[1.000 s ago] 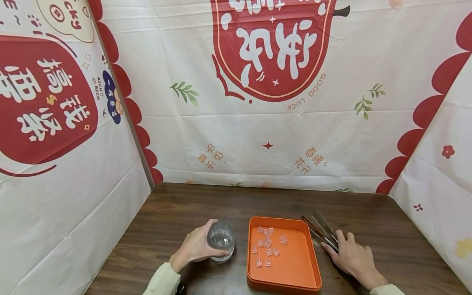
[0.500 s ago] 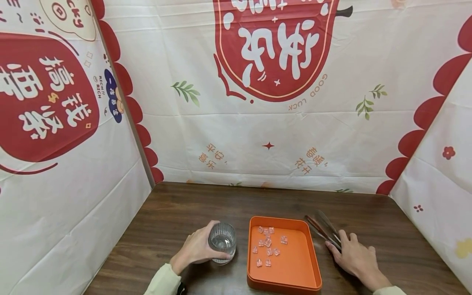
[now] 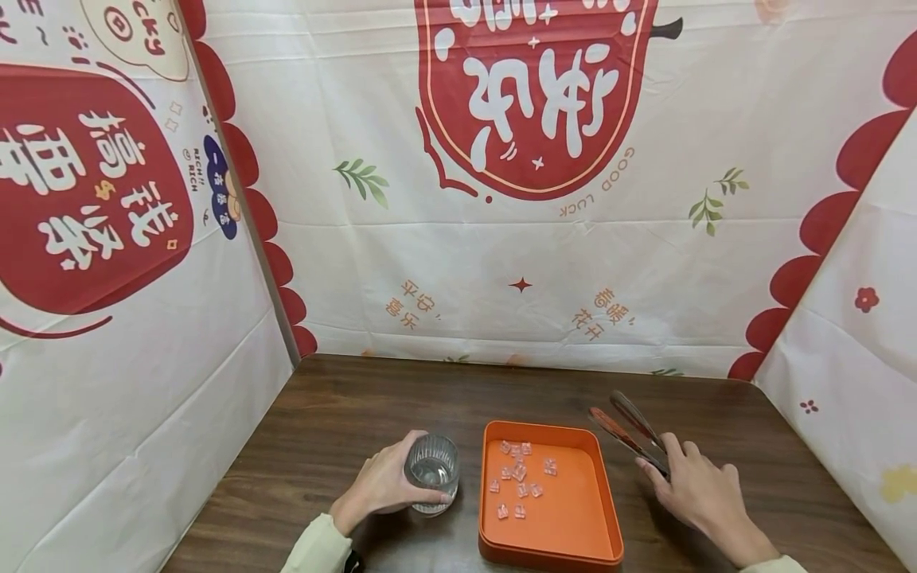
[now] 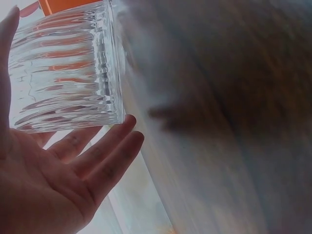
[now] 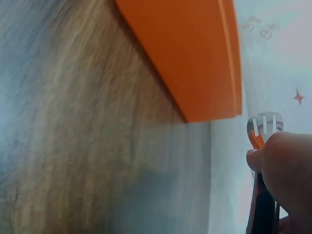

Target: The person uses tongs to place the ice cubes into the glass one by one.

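Observation:
My left hand (image 3: 383, 484) holds a clear ribbed drinking glass (image 3: 435, 461) from its left side, left of an orange tray. In the left wrist view, the glass (image 4: 63, 73) fills the upper left, with several fingers (image 4: 114, 170) extended below it. To the right of the tray, my right hand (image 3: 702, 489) grips metal tongs (image 3: 620, 430), whose two arms spread apart and point away to the upper left. Slotted prongs on one end of the tongs (image 5: 263, 200) show past my thumb in the right wrist view; nothing is between the ends.
Several small clear cubes (image 3: 520, 471) lie mostly in the left half of the shallow orange tray (image 3: 573, 517). All this is on a dark wood table (image 3: 401, 390). Printed white cloth walls (image 3: 458, 255) stand behind the table and along both sides.
My right hand has shifted slightly right with the tongs, and their ends have risen. The left hand and the glass stay almost in place.

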Demonstrator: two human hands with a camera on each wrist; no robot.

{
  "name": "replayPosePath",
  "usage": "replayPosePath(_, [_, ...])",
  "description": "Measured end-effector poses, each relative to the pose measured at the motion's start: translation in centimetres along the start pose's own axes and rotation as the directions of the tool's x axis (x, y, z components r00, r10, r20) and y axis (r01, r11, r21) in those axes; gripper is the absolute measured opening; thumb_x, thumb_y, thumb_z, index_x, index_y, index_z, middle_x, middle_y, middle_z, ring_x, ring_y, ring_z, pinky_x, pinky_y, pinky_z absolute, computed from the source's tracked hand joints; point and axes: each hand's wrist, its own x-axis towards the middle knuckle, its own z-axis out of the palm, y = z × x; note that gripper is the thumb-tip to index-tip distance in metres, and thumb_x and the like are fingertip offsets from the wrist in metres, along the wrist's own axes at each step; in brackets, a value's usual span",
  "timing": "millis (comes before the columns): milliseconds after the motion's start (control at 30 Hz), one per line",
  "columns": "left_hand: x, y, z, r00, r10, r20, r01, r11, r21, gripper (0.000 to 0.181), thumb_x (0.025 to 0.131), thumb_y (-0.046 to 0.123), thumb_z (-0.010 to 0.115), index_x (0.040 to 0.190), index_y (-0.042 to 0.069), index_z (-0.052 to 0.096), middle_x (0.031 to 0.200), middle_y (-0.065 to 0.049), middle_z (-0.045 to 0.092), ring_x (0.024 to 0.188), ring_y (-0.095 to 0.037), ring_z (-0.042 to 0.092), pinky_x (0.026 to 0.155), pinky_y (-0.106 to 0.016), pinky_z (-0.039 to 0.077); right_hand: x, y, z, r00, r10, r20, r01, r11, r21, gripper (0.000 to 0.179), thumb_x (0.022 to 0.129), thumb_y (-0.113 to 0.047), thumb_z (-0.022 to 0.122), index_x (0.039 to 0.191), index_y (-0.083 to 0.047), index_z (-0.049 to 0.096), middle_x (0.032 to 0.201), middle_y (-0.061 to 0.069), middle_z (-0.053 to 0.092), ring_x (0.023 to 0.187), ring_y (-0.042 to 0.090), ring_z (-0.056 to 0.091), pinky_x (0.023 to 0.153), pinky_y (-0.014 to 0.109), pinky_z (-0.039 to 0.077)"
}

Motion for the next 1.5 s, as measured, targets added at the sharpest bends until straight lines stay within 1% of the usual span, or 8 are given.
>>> replayPosePath(200, [0.0,0.0,0.1,1.0,0.017,-0.008,-0.017,1.0,-0.001,0.089,0.06,0.073,0.079,0.128,0.024,0.051,0.108,0.003,0.069,0.094,-0.016,0.066,0.072,-0.039,0.051,0.2,-1.1,-1.0,0.997,-0.067,-0.026,0.067,0.998,-0.009,0.056,0.096,-0.052,0.057,0.122,-0.003,0.05,0.091,0.016,0.06,0.079,0.036,0.064,0.058,0.054,0.04])
replayPosePath(367, [-0.1,0.1,0.1,1.0,0.022,-0.006,-0.022,1.0,0.003,0.087,0.059,0.073,0.08,0.126,0.024,0.052,0.107,0.003,0.069,0.094,-0.016,0.066,0.071,-0.037,0.051,0.3,-2.2,-1.5,0.992,-0.114,-0.045,0.115,0.993,0.01,0.051,0.093,-0.048,0.063,0.12,-0.005,0.052,0.09,0.013,0.058,0.074,0.033,0.063,0.058,0.054,0.043])
replayPosePath(467, [-0.1,0.1,0.1,1.0,0.02,-0.005,-0.02,1.0,0.001,0.087,0.058,0.073,0.081,0.124,0.024,0.052,0.106,0.003,0.069,0.093,-0.016,0.066,0.071,-0.037,0.051,0.3,-2.8,-1.7,0.99,-0.133,-0.053,0.135,0.99,0.047,0.049,0.092,-0.044,0.067,0.119,-0.006,0.053,0.091,0.014,0.057,0.063,0.031,0.059,0.053,0.051,0.045])
replayPosePath(600, [-0.1,0.1,0.1,1.0,0.014,-0.002,-0.014,1.0,-0.003,0.087,0.057,0.073,0.082,0.123,0.025,0.053,0.106,0.004,0.069,0.093,-0.016,0.065,0.072,-0.037,0.052,0.2,-3.5,-2.0,0.99,-0.136,-0.026,0.138,0.986,0.094,0.049,0.092,-0.044,0.068,0.122,-0.009,0.053,0.095,0.013,0.054,0.052,0.025,0.053,0.044,0.044,0.042])
replayPosePath(767, [0.0,0.2,0.1,1.0,0.009,0.01,-0.008,1.0,-0.012,0.087,0.057,0.072,0.082,0.124,0.024,0.053,0.105,0.003,0.069,0.093,-0.016,0.065,0.072,-0.038,0.052,0.3,-4.1,-2.1,0.986,-0.168,-0.026,0.169,0.982,0.089,0.049,0.089,-0.043,0.071,0.122,-0.01,0.054,0.096,0.01,0.053,0.052,0.019,0.05,0.044,0.04,0.041])
replayPosePath(967, [0.0,0.3,0.2,1.0,0.01,0.011,-0.01,1.0,-0.011,0.088,0.058,0.072,0.082,0.125,0.024,0.053,0.107,0.003,0.069,0.095,-0.016,0.065,0.074,-0.039,0.053,0.5,-4.6,-2.1,0.972,-0.225,-0.068,0.229,0.971,0.062,0.048,0.086,-0.039,0.076,0.12,-0.011,0.056,0.094,0.008,0.054,0.05,0.018,0.047,0.043,0.038,0.041])
replayPosePath(1233, [-0.1,0.3,0.2,1.0,0.023,0.007,-0.023,0.999,-0.026,0.098,0.059,0.071,0.082,0.137,0.021,0.05,0.116,-0.001,0.068,0.103,-0.021,0.065,0.078,-0.043,0.053,0.7,-5.4,-2.4,0.958,-0.277,-0.077,0.281,0.959,0.046,0.047,0.085,-0.036,0.077,0.121,-0.011,0.058,0.098,0.007,0.064,0.061,0.02,0.061,0.052,0.043,0.05])
replayPosePath(1500, [-0.1,0.3,0.1,1.0,0.011,0.009,-0.011,0.999,-0.039,0.093,0.059,0.07,0.083,0.133,0.024,0.052,0.114,0.001,0.068,0.101,-0.019,0.065,0.078,-0.042,0.053,0.7,-6.4,-2.7,0.967,-0.254,-0.022,0.255,0.963,0.092,0.047,0.088,-0.045,0.072,0.118,-0.012,0.057,0.102,0.01,0.071,0.073,0.029,0.068,0.055,0.048,0.052])
